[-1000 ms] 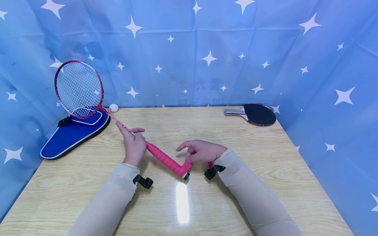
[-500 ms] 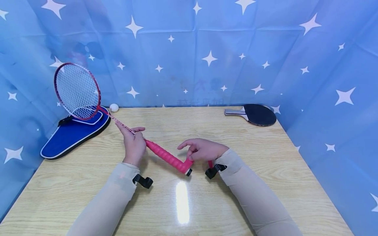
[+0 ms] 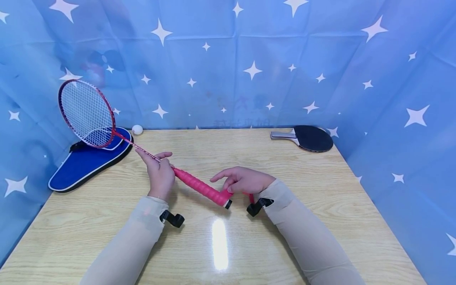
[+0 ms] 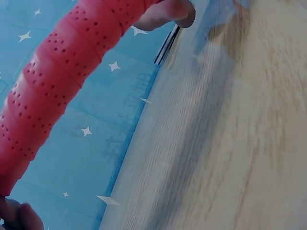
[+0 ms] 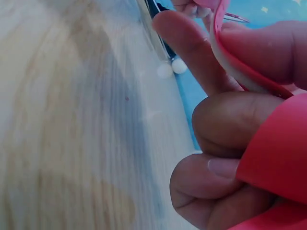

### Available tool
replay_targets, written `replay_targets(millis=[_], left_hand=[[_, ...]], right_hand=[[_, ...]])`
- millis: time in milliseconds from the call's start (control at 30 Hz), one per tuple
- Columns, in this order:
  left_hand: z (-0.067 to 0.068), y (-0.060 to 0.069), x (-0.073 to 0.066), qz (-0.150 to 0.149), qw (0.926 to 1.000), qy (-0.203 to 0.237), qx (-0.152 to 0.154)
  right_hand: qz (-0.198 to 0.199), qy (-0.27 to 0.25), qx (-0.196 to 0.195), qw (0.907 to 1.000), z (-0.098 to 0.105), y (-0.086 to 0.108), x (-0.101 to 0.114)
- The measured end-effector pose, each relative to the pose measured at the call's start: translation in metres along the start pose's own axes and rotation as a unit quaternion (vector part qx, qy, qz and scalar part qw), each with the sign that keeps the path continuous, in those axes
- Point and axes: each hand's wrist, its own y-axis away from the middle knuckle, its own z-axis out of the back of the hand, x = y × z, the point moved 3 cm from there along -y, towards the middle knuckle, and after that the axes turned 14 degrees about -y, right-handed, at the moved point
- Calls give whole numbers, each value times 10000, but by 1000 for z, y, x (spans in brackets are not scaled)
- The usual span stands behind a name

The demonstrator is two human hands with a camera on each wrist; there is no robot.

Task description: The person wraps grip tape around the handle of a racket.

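Observation:
A badminton racket (image 3: 114,133) is held tilted above the table, its strung head up at the left and its butt end toward the middle. My left hand (image 3: 161,177) grips the shaft just above the handle. Pinkish-red perforated overgrip tape (image 4: 62,81) covers the handle in overlapping turns. From near the black butt cap (image 3: 228,204), a strip of tape runs to my right hand (image 3: 246,181). That hand pinches it between thumb and curled fingers, index finger extended. In the right wrist view, more loose tape (image 5: 280,148) passes over the curled fingers.
A blue paddle case (image 3: 85,164) lies at the back left, below the racket head. A white ball (image 3: 137,130) sits beside it. At the back right lies a black table tennis paddle (image 3: 313,138). A blue starred curtain (image 3: 228,71) borders the wooden table (image 3: 192,253).
The racket has turned, its head shifting left and slightly down. The butt end has risen a little, and the strip between handle and right hand looks shorter. Both hands have barely moved.

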Motion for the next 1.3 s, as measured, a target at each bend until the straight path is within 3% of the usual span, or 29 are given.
replay_targets(millis=[233,500,667,900,1133,1300], left_hand=[[0,0,0,-154,9995,183,-191],[2,1,-1,-107,9994,253,-209],[2,1,-1,-30,9995,237,-191],[1,0,0,-18,9994,295,-186],[2,1,-1,-79,9987,398,-312],[1,1,-1,-191,9979,466,-397]], right_hand=[[200,177,66,9996,-8,-4,2],[-144,144,-285,9994,-8,0,4],[-81,132,-347,9993,-8,1,5],[249,504,-242,9981,-7,1,7],[19,490,-454,9978,-7,3,8],[121,415,-559,9975,-8,2,8]])
